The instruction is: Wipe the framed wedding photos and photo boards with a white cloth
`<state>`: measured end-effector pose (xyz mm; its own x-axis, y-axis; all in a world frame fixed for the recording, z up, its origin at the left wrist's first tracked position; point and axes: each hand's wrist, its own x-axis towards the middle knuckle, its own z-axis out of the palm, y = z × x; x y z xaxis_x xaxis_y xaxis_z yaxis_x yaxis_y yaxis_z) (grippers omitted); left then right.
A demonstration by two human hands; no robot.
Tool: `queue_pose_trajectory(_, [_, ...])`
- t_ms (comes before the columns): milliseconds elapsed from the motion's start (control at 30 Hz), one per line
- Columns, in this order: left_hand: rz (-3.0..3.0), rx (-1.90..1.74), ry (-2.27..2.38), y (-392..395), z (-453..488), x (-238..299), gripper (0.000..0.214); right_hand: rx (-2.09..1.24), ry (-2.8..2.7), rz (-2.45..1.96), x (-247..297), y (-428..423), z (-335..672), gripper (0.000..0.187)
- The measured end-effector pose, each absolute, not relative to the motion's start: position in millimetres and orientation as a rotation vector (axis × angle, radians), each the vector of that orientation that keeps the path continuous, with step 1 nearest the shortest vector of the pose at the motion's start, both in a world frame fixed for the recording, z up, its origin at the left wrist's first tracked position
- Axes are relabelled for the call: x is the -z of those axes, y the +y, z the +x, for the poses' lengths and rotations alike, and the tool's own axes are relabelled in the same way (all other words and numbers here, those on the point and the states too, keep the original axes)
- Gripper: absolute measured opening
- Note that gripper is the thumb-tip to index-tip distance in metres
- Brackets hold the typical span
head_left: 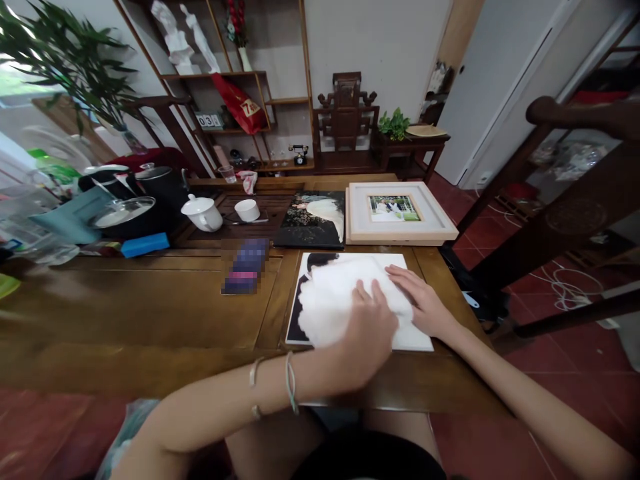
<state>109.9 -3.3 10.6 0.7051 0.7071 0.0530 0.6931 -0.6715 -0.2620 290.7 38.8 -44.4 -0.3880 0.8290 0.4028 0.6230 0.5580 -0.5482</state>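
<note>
A white cloth (pixel 345 293) lies bunched on a large photo print (pixel 300 313) at the near right of the wooden table (pixel 150 307). My left hand (pixel 367 333) rests palm down on the cloth, fingers together and pressing it. Beside it, my right hand (pixel 423 300) lies flat on the cloth's right part with fingers stretched out. Two bracelets sit on my left wrist.
Behind the print lie a dark photo (pixel 313 219) and a white framed picture (pixel 397 212). Two white cups (pixel 203 213), pots and a blue sponge (pixel 145 245) crowd the far left. A dark wooden chair back (pixel 565 220) stands at the right, cables on the red floor.
</note>
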Motion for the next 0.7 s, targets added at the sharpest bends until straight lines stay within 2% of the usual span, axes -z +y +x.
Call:
queue_pose_trajectory(133, [-2.681, -0.021, -0.899, -70, 121, -7, 0.042, -0.426, -2.118, -1.202, 42, 38, 290, 0.034])
queue_pose_trajectory(233, [-2.763, -0.013, -0.878, -79, 114, -12, 0.036, -0.42, -2.114, -1.21, 41, 38, 289, 0.033])
queue_pose_trajectory(367, [-2.738, -0.139, -1.201, -25, 92, -26, 0.029, -0.366, -2.124, -1.214, 44, 38, 287, 0.033])
queue_pose_trajectory(467, [-2.935, -0.162, -1.207, 33, 76, -38, 0.029, -0.337, -2.127, -1.204, 45, 39, 287, 0.031])
queue_pose_trajectory(567, [-3.194, 0.056, -1.167, 78, 74, -45, 0.025, -0.328, -2.139, -1.19, 44, 39, 287, 0.03])
queue_pose_trajectory(700, [-3.322, 0.224, -1.073, 109, 96, -44, 0.032, -0.327, -2.144, -1.216, 41, 38, 286, 0.029])
